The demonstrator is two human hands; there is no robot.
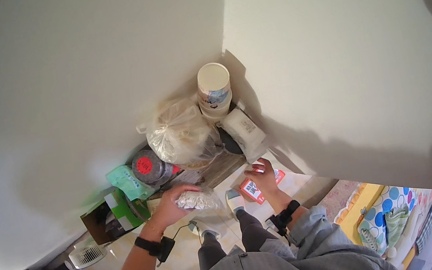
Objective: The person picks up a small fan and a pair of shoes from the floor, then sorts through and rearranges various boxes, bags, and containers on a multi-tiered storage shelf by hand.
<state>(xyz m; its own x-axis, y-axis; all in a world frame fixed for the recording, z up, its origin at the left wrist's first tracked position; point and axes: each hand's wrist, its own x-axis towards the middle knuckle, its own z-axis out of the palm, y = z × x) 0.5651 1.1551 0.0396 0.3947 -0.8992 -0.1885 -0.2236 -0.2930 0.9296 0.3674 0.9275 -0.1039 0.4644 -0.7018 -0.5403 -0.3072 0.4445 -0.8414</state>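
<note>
My left hand point(174, 205) grips a small clear plastic bag of white pieces point(198, 200) in front of a low wooden shelf. Over a red and white printed card or packet point(251, 189) is my right hand point(263, 176), its fingers bent. I cannot tell whether it grips that card or only hangs above it. On the shelf stands a large knotted translucent plastic bag point(179, 135). Beside it are a white tub point(214, 87) and a clear packet of white contents point(244, 128) bearing a printed code.
Left on the shelf sit a dark jar with a red label point(147, 166), a mint-green packet point(128, 181) and an open green box point(119, 210). A white fan point(86, 254) is at lower left. Walls meet behind the shelf; a bed point(386, 213) lies at right.
</note>
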